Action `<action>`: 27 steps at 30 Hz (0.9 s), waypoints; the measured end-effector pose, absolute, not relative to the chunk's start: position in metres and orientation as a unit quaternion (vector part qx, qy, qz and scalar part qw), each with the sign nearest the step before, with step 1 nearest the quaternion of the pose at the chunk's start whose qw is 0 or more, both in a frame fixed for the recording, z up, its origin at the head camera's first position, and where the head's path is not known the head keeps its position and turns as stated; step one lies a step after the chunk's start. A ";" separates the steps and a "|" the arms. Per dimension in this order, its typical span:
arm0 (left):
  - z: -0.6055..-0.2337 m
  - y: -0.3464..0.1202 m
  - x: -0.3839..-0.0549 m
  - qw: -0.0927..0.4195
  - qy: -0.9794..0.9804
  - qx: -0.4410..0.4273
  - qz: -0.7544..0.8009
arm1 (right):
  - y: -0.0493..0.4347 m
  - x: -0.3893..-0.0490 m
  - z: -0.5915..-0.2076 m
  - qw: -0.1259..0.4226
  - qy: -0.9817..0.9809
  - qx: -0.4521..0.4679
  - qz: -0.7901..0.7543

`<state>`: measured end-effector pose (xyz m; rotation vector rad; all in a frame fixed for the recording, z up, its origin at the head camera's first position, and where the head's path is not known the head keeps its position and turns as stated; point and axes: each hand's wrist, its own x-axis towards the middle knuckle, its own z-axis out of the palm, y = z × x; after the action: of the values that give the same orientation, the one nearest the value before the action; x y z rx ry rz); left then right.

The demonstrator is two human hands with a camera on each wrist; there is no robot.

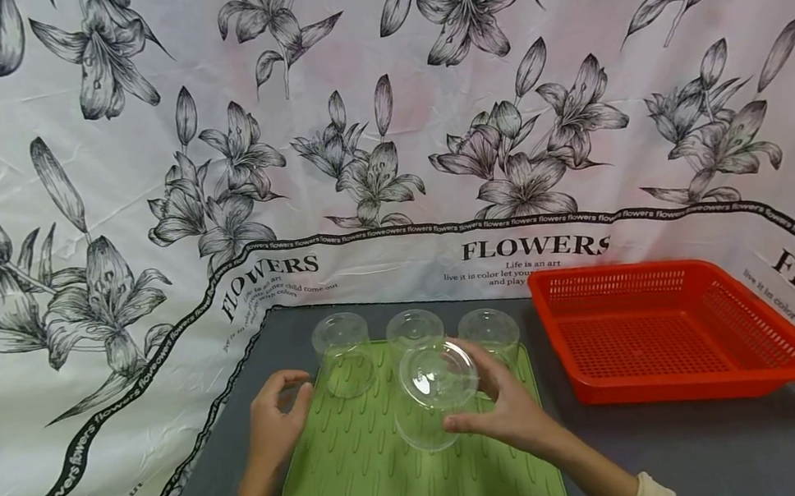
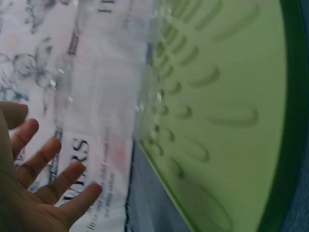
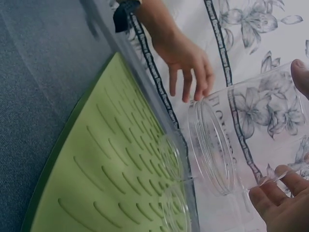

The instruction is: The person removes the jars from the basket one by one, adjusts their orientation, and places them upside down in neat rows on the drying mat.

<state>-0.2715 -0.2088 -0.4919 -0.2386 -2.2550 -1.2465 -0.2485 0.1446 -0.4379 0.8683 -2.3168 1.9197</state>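
Note:
My right hand [image 1: 511, 416] grips a clear jar [image 1: 427, 426] over the middle of the green ribbed mat [image 1: 486, 481]. In the right wrist view the thumb and fingers are around the jar's base end, and its ringed rim [image 3: 215, 150] points down towards the mat. At the mat's left edge is my left hand [image 1: 274, 424], holding nothing; its fingers [image 2: 48, 159] are spread in the left wrist view. Three more clear jars stand along the back of the mat: a left one [image 1: 344, 362], a middle one [image 1: 415, 327] and a right one [image 1: 489, 328].
A red plastic basket [image 1: 683, 391] with perforated sides sits on the grey table [image 1: 637, 442], right of the mat. Behind and along the left side hangs a white flower-printed cloth [image 1: 384, 262].

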 end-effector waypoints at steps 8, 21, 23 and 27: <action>-0.509 -0.222 -0.286 0.169 -0.907 -0.004 -0.385 | 0.134 -0.247 -0.442 0.006 -0.745 0.278 0.607; -0.526 -0.239 -0.304 0.082 -0.955 -0.014 -0.284 | 0.110 -0.248 -0.448 -0.004 -0.744 0.275 0.609; -0.526 -0.240 -0.306 0.067 -0.963 -0.015 -0.262 | 0.107 -0.249 -0.449 -0.011 -0.745 0.267 0.612; -0.527 -0.239 -0.310 0.053 -0.969 -0.015 -0.239 | 0.100 -0.253 -0.454 -0.016 -0.744 0.258 0.616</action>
<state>-0.3097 -0.2394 -0.5271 -0.0446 -2.9470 -0.7280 -0.2530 0.1005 -0.4541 0.8184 -2.3635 1.9547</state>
